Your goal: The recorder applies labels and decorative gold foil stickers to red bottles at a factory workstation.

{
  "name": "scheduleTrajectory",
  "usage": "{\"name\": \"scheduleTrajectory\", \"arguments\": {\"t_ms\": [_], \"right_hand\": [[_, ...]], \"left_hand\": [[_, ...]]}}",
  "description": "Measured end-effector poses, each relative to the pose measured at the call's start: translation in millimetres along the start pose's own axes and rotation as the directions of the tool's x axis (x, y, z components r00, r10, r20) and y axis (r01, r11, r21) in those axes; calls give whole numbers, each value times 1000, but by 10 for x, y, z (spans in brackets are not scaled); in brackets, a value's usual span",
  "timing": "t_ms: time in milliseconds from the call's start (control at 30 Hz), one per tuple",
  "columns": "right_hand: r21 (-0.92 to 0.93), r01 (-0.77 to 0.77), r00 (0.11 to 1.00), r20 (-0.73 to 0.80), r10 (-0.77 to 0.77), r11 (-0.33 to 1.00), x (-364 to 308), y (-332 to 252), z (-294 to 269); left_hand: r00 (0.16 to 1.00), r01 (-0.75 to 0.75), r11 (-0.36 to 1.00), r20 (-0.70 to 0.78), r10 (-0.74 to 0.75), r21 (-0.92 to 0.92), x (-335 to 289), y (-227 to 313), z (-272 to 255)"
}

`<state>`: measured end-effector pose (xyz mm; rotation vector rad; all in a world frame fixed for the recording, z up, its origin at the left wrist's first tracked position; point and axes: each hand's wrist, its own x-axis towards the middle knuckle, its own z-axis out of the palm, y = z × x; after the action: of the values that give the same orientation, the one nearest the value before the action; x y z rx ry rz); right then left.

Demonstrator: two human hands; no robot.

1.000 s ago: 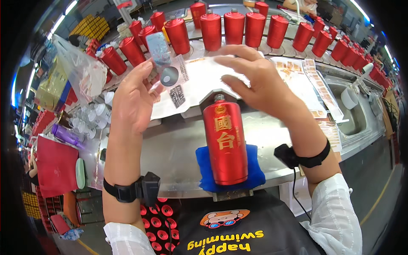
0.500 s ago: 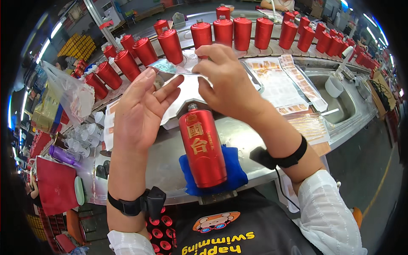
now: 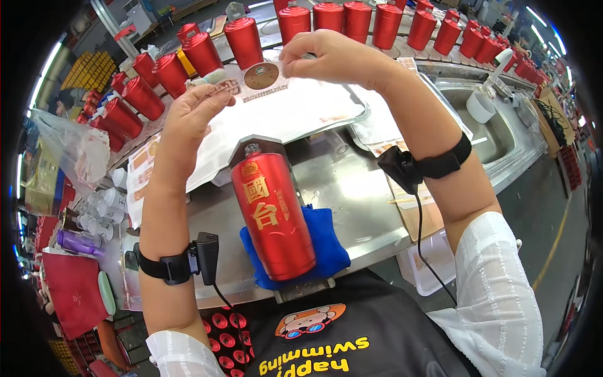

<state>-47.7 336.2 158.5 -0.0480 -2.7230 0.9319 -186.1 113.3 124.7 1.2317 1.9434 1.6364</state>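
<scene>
A thin printed decal (image 3: 261,76) with a brown oval is stretched between my hands above the white lit panel (image 3: 301,110). My left hand (image 3: 196,113) is closed, thumb against fingers, at its left end, where something white and crumpled shows by the fingertips. At the right edge, my right hand (image 3: 336,58) pinches the decal between thumb and fingers. Below, a red bottle (image 3: 271,217) with gold characters lies tilted on a folded blue cloth (image 3: 330,235), its neck toward the panel and touched by neither hand.
Several red bottles (image 3: 244,41) stand in a curved row along the far side. Printed sheets (image 3: 383,122) lie right of the panel, before a metal sink (image 3: 499,135) holding a white cup (image 3: 480,107). At left are a plastic bag (image 3: 75,151) and several small clear cups (image 3: 103,210).
Both hands have moved farther out and spread apart, and the decal now faces me flat between them. My left fingers have closed from an open palm. The view has shifted slightly.
</scene>
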Motion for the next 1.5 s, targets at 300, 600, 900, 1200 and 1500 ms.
{"name": "scheduleTrajectory", "arguments": {"t_ms": [300, 600, 900, 1200, 1500], "right_hand": [[-284, -228, 953, 129, 272, 931, 746, 870, 400], [-694, -397, 853, -39, 520, 600, 769, 1020, 686], [-467, -250, 933, 119, 341, 848, 544, 1341, 219], [-742, -506, 763, -148, 629, 440, -906, 2773, -499], [-757, -393, 869, -121, 480, 522, -798, 2100, -548]], "left_hand": [[955, 283, 941, -141, -260, 185, 417, -670, -90], [970, 213, 942, -173, -172, 259, 58, -542, -312], [990, 100, 964, -118, -72, 248, -547, -323, -242], [968, 240, 962, -114, -226, 129, -1270, -121, -114], [949, 288, 953, -159, -271, 94, -1411, -48, 105]]}}
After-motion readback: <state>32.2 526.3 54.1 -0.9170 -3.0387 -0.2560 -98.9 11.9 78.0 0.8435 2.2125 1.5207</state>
